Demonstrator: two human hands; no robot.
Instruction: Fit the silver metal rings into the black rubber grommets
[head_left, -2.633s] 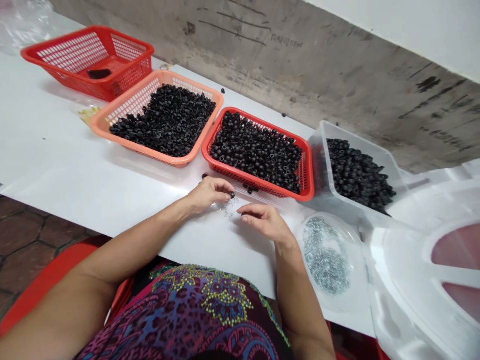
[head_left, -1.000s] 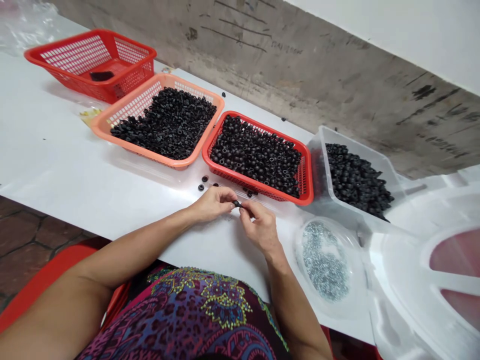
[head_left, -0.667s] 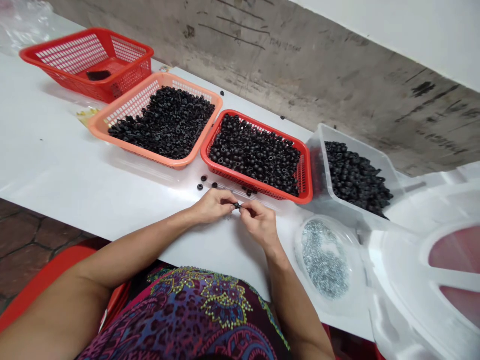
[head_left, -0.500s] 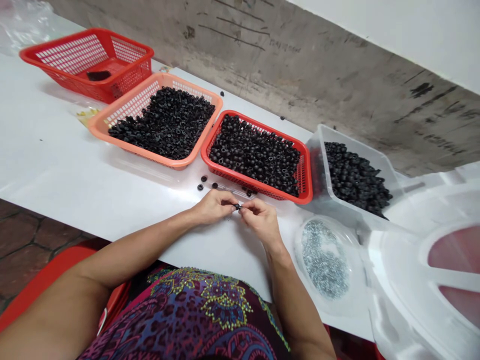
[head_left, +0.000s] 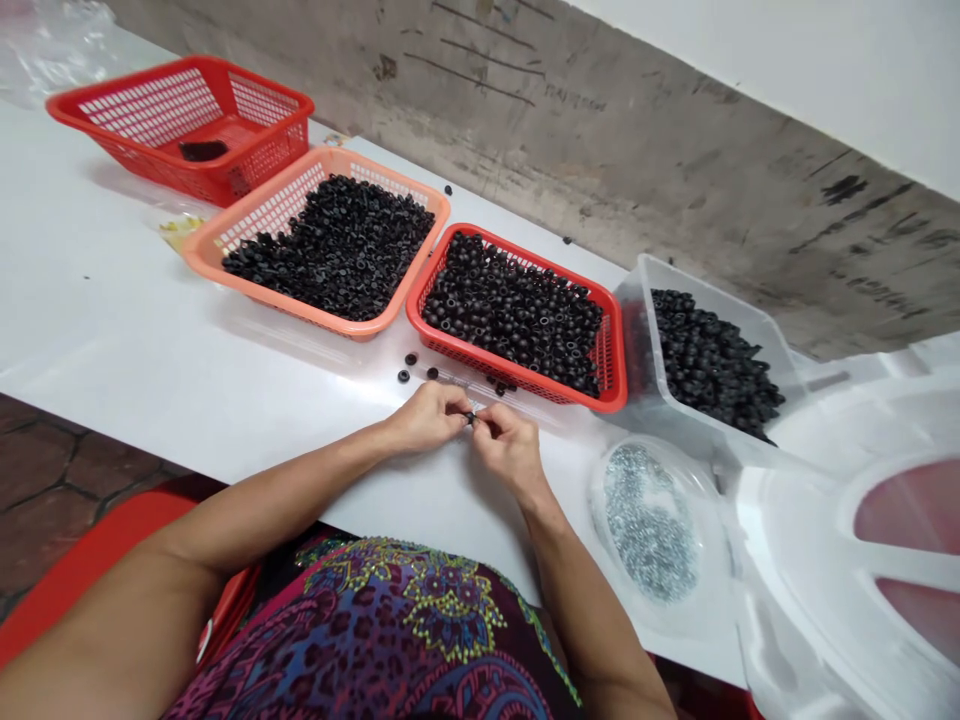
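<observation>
My left hand (head_left: 427,417) and my right hand (head_left: 508,446) meet fingertip to fingertip over the white table (head_left: 112,330), just in front of the red basket (head_left: 611,375). Between them they pinch a small black ring-shaped part (head_left: 470,417); both hands are closed on it. Three loose black parts (head_left: 411,368) lie on the table just beyond my left hand. A round clear dish of small silver metal pieces (head_left: 651,520) sits to the right of my right hand.
Along the wall stand a nearly empty red basket (head_left: 82,112), an orange basket (head_left: 202,255) full of black parts, the red basket of black beads and a clear tub (head_left: 652,300) of black parts. A white plastic reel (head_left: 825,560) lies at far right. A red chair shows below left.
My right hand moved from the table to meet my left hand at the black part; both hands have since stayed pinched together, shifting only slightly.
</observation>
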